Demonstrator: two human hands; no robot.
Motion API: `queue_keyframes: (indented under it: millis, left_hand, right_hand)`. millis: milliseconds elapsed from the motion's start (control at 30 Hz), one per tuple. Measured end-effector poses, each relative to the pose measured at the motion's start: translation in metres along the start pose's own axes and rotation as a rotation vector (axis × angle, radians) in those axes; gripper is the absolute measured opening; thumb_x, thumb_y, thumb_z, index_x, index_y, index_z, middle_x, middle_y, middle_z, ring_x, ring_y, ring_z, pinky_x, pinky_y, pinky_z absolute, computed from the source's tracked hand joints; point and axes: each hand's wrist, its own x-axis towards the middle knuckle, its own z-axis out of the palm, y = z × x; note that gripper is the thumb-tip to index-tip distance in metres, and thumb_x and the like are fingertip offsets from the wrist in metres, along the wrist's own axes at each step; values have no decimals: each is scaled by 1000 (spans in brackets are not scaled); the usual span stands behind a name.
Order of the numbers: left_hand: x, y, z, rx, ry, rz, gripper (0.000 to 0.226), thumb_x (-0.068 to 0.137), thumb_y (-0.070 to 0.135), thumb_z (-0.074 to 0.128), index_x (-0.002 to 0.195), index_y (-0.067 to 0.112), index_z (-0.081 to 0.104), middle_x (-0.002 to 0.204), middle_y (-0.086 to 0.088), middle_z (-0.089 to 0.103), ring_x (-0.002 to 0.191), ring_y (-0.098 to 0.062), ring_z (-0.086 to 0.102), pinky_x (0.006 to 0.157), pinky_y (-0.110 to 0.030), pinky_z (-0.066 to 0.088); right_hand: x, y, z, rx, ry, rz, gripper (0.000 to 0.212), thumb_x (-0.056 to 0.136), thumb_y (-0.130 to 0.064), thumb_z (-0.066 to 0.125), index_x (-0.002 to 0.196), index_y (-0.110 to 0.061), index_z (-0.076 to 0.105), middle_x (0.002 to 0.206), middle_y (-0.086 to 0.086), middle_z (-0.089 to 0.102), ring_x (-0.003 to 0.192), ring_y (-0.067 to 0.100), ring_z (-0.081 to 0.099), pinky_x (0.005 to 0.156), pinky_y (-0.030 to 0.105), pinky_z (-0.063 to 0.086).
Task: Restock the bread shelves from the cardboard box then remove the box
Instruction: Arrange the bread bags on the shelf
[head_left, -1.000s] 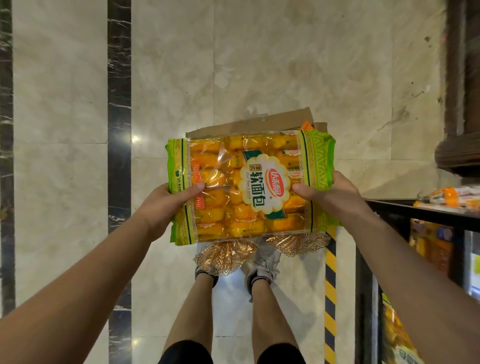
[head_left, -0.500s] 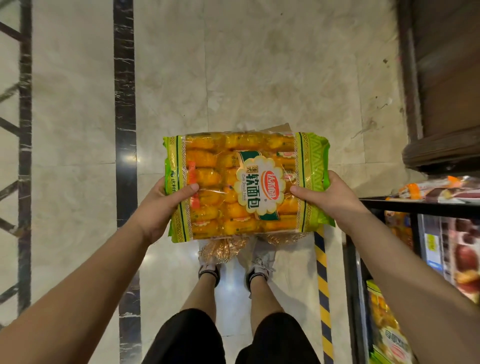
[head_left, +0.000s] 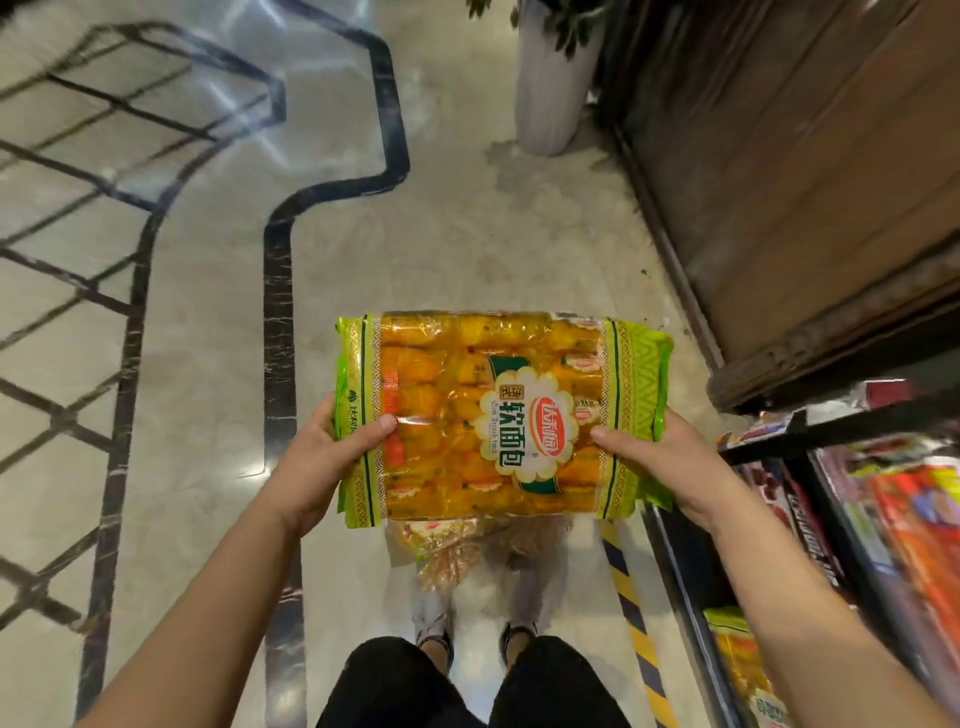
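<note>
Left of the shelf rack (head_left: 831, 431): bare marble floor (head_left: 441, 234) with dark inlaid lines, open well out from the rack.
Beyond the rack: a wooden cabinet (head_left: 805, 182), then a white planter (head_left: 550, 78) standing on the floor.
Rack foot: yellow-black striped tape (head_left: 631, 613) runs along the floor just beside it.
Bread pack (head_left: 498, 415): held level in the air just left of the rack's top bar, apart from it; clear wrap, green ends, golden rolls, white scalloped label with a red logo.
Under it: a second crinkled clear pack (head_left: 447, 545), mostly hidden; what holds it cannot be told.
Left hand (head_left: 322, 457): grips the pack's end away from the rack, thumb on top, fingers hidden beneath.
Right hand (head_left: 670, 462): grips the end nearest the rack the same way.
Forearms: bare, both reaching forward.
</note>
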Motion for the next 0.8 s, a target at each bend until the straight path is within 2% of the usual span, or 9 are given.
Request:
queue_keyframes:
  millis: [133,233,300,367,467,600,633,733,800]
  left_hand:
    - [-12,40,23,82,-34,82,62,82,39,83,137,33,56,125,1,73,115,-24,71,99,-52,56]
    - [-12,60,42,111,-61,117,63,83,33,79,141,32,54,126,0,73,114,-23,72,99,-52,56]
    - [-10,69,53,115,-95,137,65,84,32,80,143,30,52,128,-3,71,115,-25,71,100,-53,55]
    - [-5,76,64,117,-118,157,64,86,27,80,143,28,52,129,-5,71,116,-27,70,100,-53,55]
    - [1,84,82,120,-160,191,63,86,23,81,142,25,53,127,-6,71,116,-29,70,98,-53,56]
    - [11,93,104,120,-230,205,85,67,37,88,143,27,51,129,-7,70,117,-29,70,99,-55,55]
    - [14,95,110,119,-258,209,84,68,36,88,143,27,51,129,-7,70,117,-29,70,99,-55,55]
    - [24,98,127,137,-361,220,74,75,29,84,142,26,52,129,-6,71,116,-28,71,100,-57,54]
    - [29,99,136,154,-440,223,76,73,34,86,142,27,53,129,-5,71,116,-28,70,101,-57,53]
  right_hand:
    - [-38,-19,-18,-18,79,-95,61,75,-46,86,130,-35,63,117,-10,76,107,13,73,93,42,58]
    - [-52,-26,-33,-36,169,-137,59,73,-54,86,126,-41,63,115,-14,76,105,9,72,87,36,58]
    - [-58,-27,-42,-44,215,-148,61,68,-60,88,122,-43,65,114,-15,76,106,11,72,92,41,58]
    - [-65,-28,-50,-25,252,-166,50,71,-53,88,115,-43,66,111,-16,76,104,9,71,92,40,58]
    - [-80,-30,-61,-13,315,-217,40,75,-41,88,108,-45,65,106,-20,75,100,3,70,83,29,55]
    - [-101,-28,-74,-20,439,-236,41,76,-39,88,107,-42,60,102,-22,71,92,-7,67,74,20,52]
    - [-107,-25,-76,-4,465,-225,45,76,-41,88,111,-41,61,103,-20,72,92,-4,68,73,20,52]
    - [-128,-13,-76,52,555,-210,65,68,-50,90,125,-34,62,112,-14,76,99,4,74,83,32,58]
    - [-148,-5,-67,74,623,-213,62,70,-46,89,125,-32,65,112,-14,76,98,2,74,81,28,57]
